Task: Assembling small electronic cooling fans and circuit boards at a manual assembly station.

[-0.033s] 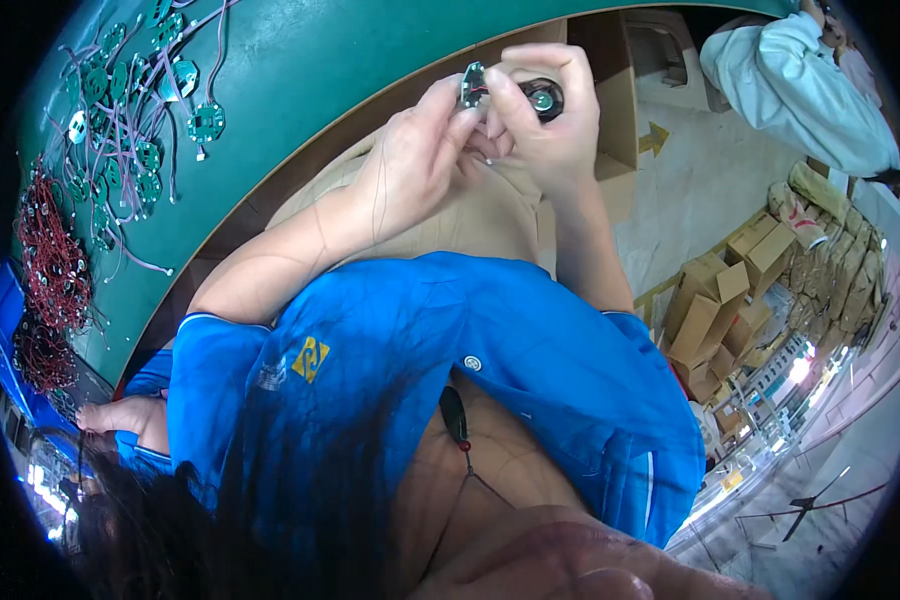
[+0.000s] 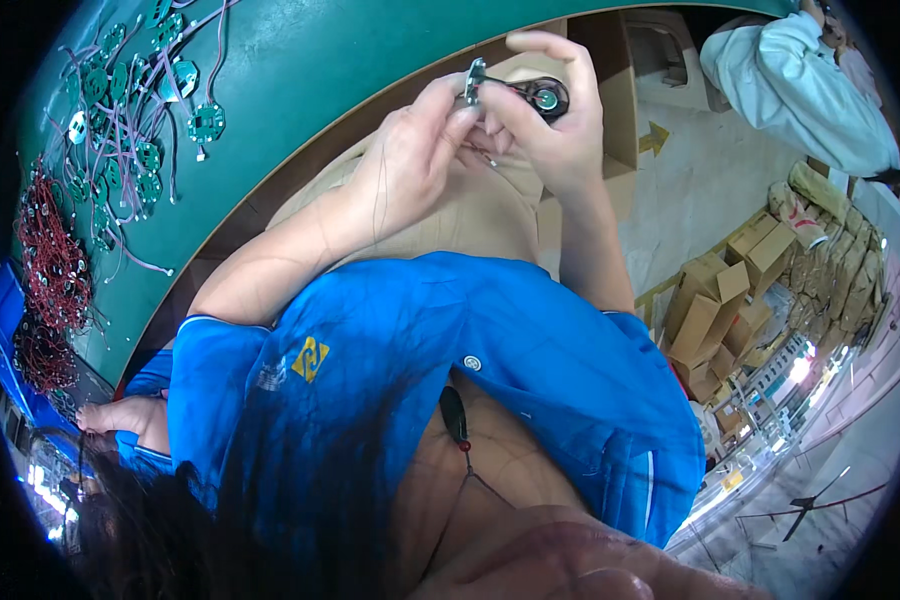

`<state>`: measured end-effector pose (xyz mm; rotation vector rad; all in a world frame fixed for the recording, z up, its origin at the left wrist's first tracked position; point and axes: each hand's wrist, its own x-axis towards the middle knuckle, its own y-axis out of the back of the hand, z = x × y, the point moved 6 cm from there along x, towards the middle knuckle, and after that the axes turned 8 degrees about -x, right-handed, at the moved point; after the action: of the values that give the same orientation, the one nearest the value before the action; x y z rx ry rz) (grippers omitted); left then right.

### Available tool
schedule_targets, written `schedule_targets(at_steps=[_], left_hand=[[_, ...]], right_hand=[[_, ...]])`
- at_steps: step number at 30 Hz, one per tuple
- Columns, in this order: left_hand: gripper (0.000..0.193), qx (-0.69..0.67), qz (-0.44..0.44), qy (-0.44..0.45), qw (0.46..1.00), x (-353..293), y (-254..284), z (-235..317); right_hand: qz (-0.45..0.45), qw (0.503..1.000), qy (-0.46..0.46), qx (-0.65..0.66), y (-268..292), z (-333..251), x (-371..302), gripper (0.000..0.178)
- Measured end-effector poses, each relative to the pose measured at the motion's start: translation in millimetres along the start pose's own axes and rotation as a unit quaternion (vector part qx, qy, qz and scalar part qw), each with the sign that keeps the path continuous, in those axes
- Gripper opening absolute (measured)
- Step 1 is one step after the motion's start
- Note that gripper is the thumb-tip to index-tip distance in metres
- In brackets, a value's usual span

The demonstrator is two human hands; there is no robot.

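Over my lap, my left hand (image 2: 415, 150) pinches a small green circuit board (image 2: 474, 82) between thumb and fingertips. The board stands nearly edge-on. My right hand (image 2: 567, 145) is close beside it, with a round black part (image 2: 547, 99) with a pale green centre in its grasp. Its index finger stretches out above the part, while the thumb reaches toward the board. Some of the right fingers are folded below and partly hidden. A small white tip, like a wire connector, shows under the hands.
On the green table (image 2: 280, 70), several circuit boards (image 2: 206, 122) with purple wires lie at the far left. Near them is a heap of red wires (image 2: 50, 260). Cardboard boxes (image 2: 708, 310) stand at the right. Another person's pale sleeve (image 2: 800, 80) shows at the far right.
The circuit board has turned more edge-on in my left fingers. My right index finger has lifted away, and more of the round black part shows.
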<state>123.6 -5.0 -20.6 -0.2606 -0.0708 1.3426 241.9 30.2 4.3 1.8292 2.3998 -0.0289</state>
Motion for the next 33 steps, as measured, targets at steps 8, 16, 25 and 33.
schedule_targets(at_steps=[8,16,25,33], left_hand=[[0.019,0.047,-0.042,0.000,0.998,4,7,2],[0.019,0.194,-0.152,-0.044,0.968,8,3,13],[0.013,-0.201,-0.237,0.268,0.912,3,11,-11],[0.014,-0.182,-0.125,0.236,0.946,10,24,-17]], right_hand=[[-0.029,0.989,-0.117,0.082,6,20,-10,0.030],[-0.033,0.984,-0.134,0.111,2,35,-20,0.015],[-0.235,0.966,-0.098,-0.047,9,23,-22,0.009],[-0.119,0.969,-0.070,-0.204,49,36,-30,0.009]])
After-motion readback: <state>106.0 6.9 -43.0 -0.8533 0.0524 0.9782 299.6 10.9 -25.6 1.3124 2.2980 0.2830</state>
